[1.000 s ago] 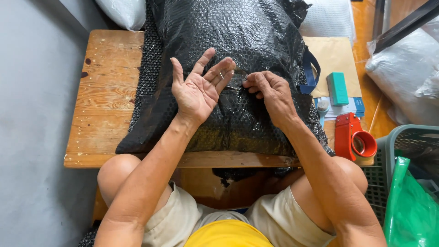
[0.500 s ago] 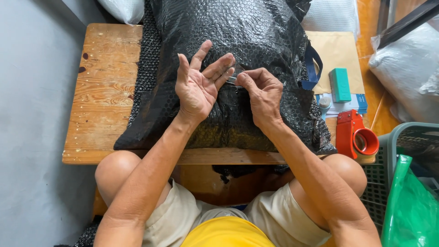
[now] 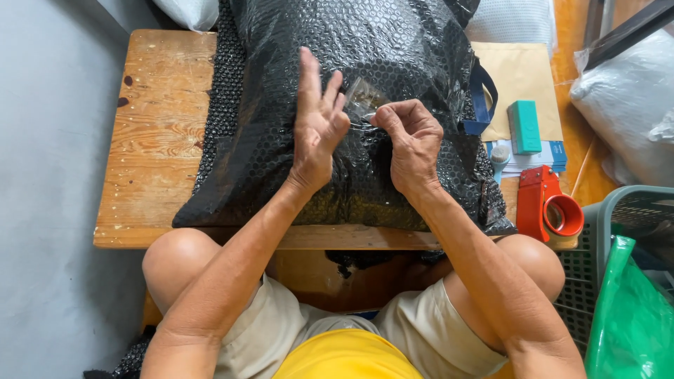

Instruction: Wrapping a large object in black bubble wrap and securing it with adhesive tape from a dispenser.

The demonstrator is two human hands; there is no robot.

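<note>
Seen from above, looking down over bare knees, pale shorts and a yellow shirt hem. Centre frame: a large parcel [image 3: 365, 105] wrapped in glossy black bubble wrap, plump and pillow-like, its surface covered in small round bubbles catching the light. Lying lengthwise on a low wooden table [image 3: 158, 140], covering most of the middle and overhanging the near edge slightly; bare, scuffed planks showing to the left. A dark blue strap [image 3: 483, 95] looping out from the parcel's right side.

Two bare hands close together on top of the parcel. Left hand [image 3: 317, 126] raised with fingers spread and pointing away, thumb and a fingertip meeting a strip of clear tape [image 3: 361, 104]. Right hand [image 3: 411, 140] curled into a loose fist, thumb and forefinger pinched on the same strip's other end. Tape wrinkled and shiny, lifted just above the black wrap between the two hands.

To the right on the table: a tan envelope [image 3: 523, 70], a small teal box [image 3: 524, 126] standing on a stack of papers [image 3: 547, 156], and a red tape dispenser [image 3: 551, 203] near the table's front corner. Further right: a grey-green plastic basket [image 3: 632, 203], a bright green bag [image 3: 632, 316], and a pale plastic-wrapped bundle [image 3: 625, 105]. Grey floor [image 3: 49, 210] to the left.
</note>
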